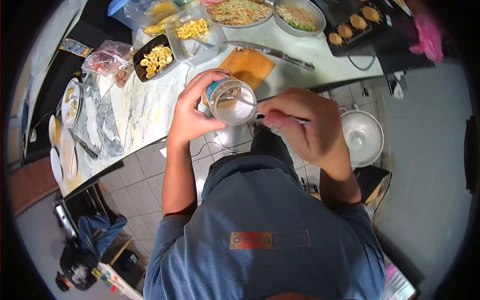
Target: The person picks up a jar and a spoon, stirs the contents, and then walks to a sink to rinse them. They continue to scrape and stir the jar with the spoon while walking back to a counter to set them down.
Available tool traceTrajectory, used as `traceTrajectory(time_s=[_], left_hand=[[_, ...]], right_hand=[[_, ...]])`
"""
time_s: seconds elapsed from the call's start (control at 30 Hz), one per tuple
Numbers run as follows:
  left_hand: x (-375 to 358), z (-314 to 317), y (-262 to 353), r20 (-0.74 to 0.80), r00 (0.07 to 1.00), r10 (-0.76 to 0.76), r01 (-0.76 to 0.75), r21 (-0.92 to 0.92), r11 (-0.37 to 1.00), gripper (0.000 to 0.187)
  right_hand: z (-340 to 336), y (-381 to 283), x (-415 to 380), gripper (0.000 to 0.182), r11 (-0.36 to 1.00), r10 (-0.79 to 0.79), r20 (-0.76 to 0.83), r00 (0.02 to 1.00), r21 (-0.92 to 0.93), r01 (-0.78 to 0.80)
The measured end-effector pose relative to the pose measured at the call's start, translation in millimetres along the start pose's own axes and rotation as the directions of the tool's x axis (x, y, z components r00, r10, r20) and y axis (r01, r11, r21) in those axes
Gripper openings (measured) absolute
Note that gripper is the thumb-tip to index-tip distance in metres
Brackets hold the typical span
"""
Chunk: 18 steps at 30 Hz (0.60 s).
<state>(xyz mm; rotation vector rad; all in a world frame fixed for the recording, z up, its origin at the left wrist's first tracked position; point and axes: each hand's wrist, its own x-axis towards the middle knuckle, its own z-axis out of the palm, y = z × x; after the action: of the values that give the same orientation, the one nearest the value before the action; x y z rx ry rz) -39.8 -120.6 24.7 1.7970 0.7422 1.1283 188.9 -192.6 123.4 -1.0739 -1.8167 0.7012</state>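
Note:
My left hand [192, 107] grips a small clear plastic container [231, 102] with a blue label, tilted toward me, with white contents inside. My right hand [305, 125] holds a metal spoon [245, 101] by its handle, the bowl end dipped inside the container. Both hands are held in front of my chest, just off the edge of the marble counter [145, 105]. Behind the container lies an orange cutting board [248, 67].
On the counter are a long knife [280, 52], a black dish of banana slices [156, 59], a clear tub of corn [194, 31], plates of food [239, 11], a metal bowl [301, 16] and a tray of patties [352, 24]. A white bin [361, 136] stands on the floor. Another person [87, 247] crouches lower left.

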Motion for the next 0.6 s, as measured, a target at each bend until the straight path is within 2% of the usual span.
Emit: traceTrajectory(time_s=[0.07, 0.1, 0.2, 0.33, 0.43, 0.5, 0.6], left_hand=[[17.7, 10.1, 2.2, -0.034, 0.999, 0.011, -0.009, 0.064, 0.998, 0.071], [26.2, 14.6, 2.1, -0.047, 0.999, -0.001, 0.004, 0.079, 0.997, 0.071], [50.7, 27.7, -0.8, -0.115, 0.993, -0.014, 0.021, 0.061, 0.998, 0.073], [72.9, 44.3, -3.6, -0.205, 0.978, -0.045, 0.057, 0.049, 0.997, 0.074], [83.8, 51.1, -5.8, -0.230, 0.971, -0.061, 0.074, 0.047, 0.996, 0.073], [88.9, 52.2, -7.5, -0.228, 0.972, -0.050, 0.082, 0.133, 0.988, 0.071], [92.6, 47.1, -11.0, -0.225, 0.972, -0.064, 0.093, 0.120, 0.989, 0.070]], right_hand=[[-9.4, 24.0, 17.6, 0.013, 0.986, -0.160, 0.057, 0.985, -0.043, 0.163], [-21.9, 32.1, 26.8, 0.015, 0.989, -0.141, 0.127, 0.982, -0.027, 0.145], [-56.9, 50.0, 57.6, 0.015, 0.978, -0.210, 0.127, 0.969, 0.028, 0.209], [-79.2, 73.7, 83.2, 0.013, 0.971, -0.235, 0.240, 0.942, 0.021, 0.237], [-87.8, 80.5, 94.1, 0.012, 0.976, -0.217, 0.253, 0.943, 0.039, 0.214], [-91.4, 83.7, 98.1, 0.011, 0.977, -0.211, 0.271, 0.939, 0.067, 0.201], [-100.5, 86.6, 103.6, 0.010, 0.979, -0.204, 0.237, 0.950, 0.050, 0.198]])
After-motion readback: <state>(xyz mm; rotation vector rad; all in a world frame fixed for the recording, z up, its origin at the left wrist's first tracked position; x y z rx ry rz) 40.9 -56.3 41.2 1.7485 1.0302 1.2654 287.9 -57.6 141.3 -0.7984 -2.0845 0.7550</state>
